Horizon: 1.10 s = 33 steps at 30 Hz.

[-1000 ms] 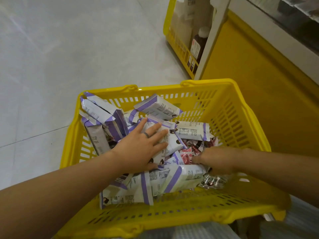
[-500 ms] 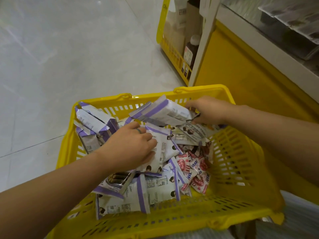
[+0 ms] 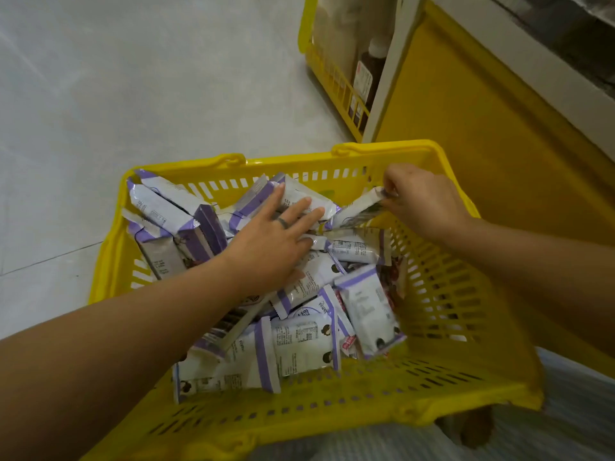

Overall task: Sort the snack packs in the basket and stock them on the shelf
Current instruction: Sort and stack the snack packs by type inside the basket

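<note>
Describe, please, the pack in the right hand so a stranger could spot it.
In the far right corner of the yellow basket, one pack slants up from the pile. It alone is pinched at its end by the right hand.

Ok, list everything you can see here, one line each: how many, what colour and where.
basket: one, yellow, centre, before the person
white-and-purple snack packs: many, heaped in the basket, some on end at its left
red-printed packs: a few, mostly buried at the heap's right
shelf unit: one, yellow panel with white frame, right
second basket: one, yellow, top, beside the shelf unit
bottle: one, dark brown with white cap, in the second basket
floor: pale grey, left
left hand: one, flat on the packs, dark ring on one finger
right hand: one, pinching the held pack by its end at the basket's far right corner
</note>
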Each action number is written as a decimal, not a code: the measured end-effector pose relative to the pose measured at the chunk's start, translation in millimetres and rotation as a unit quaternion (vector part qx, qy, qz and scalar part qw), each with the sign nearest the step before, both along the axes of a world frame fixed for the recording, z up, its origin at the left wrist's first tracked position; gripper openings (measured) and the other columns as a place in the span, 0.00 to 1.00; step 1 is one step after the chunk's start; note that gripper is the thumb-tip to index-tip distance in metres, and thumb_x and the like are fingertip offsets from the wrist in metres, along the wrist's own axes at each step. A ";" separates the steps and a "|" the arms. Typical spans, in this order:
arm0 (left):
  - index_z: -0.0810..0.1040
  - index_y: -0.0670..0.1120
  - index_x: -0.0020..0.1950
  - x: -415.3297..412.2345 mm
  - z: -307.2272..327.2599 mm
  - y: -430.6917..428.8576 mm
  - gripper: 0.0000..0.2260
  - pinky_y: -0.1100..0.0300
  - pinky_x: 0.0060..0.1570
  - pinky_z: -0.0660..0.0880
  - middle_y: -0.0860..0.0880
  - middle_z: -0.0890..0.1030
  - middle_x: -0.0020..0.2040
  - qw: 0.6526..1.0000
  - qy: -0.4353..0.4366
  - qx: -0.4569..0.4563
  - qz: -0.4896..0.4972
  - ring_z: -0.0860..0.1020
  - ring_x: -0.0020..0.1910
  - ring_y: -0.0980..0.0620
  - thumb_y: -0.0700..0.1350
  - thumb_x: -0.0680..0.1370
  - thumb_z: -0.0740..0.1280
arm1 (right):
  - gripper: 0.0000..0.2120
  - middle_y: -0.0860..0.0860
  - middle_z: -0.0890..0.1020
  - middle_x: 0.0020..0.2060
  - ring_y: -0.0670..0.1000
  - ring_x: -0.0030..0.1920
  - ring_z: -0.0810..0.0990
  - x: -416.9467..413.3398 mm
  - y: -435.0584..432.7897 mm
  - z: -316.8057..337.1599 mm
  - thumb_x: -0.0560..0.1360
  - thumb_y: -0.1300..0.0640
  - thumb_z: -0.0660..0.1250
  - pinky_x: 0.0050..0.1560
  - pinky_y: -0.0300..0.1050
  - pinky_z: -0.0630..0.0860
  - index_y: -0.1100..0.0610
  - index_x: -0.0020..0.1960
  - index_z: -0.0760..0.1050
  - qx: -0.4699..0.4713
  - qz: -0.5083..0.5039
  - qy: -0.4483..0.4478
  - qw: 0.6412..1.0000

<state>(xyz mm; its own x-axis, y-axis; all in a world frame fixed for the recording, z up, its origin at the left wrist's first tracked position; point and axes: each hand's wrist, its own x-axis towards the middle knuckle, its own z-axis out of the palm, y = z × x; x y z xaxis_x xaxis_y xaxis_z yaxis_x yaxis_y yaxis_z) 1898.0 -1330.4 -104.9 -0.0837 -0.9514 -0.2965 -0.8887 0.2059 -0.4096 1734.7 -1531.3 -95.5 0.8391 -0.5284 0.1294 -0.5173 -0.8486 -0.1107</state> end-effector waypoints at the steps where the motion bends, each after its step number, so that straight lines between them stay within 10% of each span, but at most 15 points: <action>1: 0.66 0.52 0.74 -4.1 -1.5 -1.0 0.26 0.33 0.66 0.30 0.43 0.44 0.79 1.000 0.005 -0.009 -0.001 0.45 0.78 0.41 0.63 0.80 0.54 | 0.08 0.50 0.74 0.40 0.58 0.40 0.77 -1.4 2.3 -0.9 0.76 0.55 0.67 0.33 0.46 0.64 0.53 0.43 0.68 0.040 -0.009 -0.006 0.999; 5: 0.68 0.52 0.73 -2.4 -2.9 0.8 0.23 0.32 0.67 0.31 0.43 0.47 0.80 0.999 0.023 -0.029 -0.013 0.47 0.78 0.41 0.59 0.80 0.55 | 0.10 0.50 0.80 0.51 0.52 0.51 0.79 -15.9 28.2 -6.7 0.73 0.56 0.70 0.47 0.47 0.77 0.52 0.54 0.75 0.149 0.074 0.065 0.984; 9: 0.71 0.50 0.71 3.9 0.5 8.3 0.20 0.33 0.70 0.34 0.43 0.52 0.79 0.997 0.034 -0.052 -0.040 0.51 0.78 0.40 0.54 0.81 0.57 | 0.24 0.51 0.78 0.59 0.52 0.56 0.78 -29.2 53.9 -31.4 0.72 0.54 0.69 0.54 0.49 0.77 0.52 0.67 0.69 0.232 0.161 0.338 0.898; 13: 0.71 0.50 0.71 4.2 5.7 11.1 0.21 0.34 0.69 0.34 0.42 0.57 0.78 0.997 0.027 -0.057 -0.043 0.54 0.77 0.41 0.55 0.79 0.62 | 0.37 0.55 0.76 0.60 0.54 0.51 0.76 -29.6 64.9 -49.5 0.71 0.53 0.70 0.44 0.44 0.70 0.51 0.75 0.56 0.171 0.163 0.445 0.864; 23: 0.72 0.48 0.70 7.3 4.1 14.1 0.19 0.34 0.68 0.31 0.41 0.52 0.79 0.997 0.018 -0.055 -0.046 0.51 0.78 0.40 0.50 0.79 0.59 | 0.02 0.50 0.80 0.39 0.50 0.39 0.77 -19.6 41.1 -0.5 0.73 0.57 0.69 0.39 0.42 0.72 0.54 0.42 0.77 0.258 0.202 0.347 0.879; 33: 0.70 0.49 0.70 7.9 1.6 12.9 0.19 0.33 0.67 0.28 0.42 0.49 0.79 0.999 0.001 -0.042 -0.034 0.48 0.78 0.40 0.50 0.79 0.61 | 0.04 0.43 0.76 0.31 0.42 0.30 0.73 -1.5 -12.3 76.4 0.76 0.55 0.67 0.28 0.36 0.66 0.52 0.43 0.74 0.201 0.104 0.003 0.974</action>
<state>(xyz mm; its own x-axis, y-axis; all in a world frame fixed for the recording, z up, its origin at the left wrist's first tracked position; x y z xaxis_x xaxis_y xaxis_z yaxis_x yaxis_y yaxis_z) 1905.9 -1317.5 -103.3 -0.1505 -0.9648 -0.2156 -0.8749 0.2315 -0.4254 1733.2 -1543.7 -19.1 0.9338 -0.3528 -0.0589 -0.3399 -0.8240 -0.4533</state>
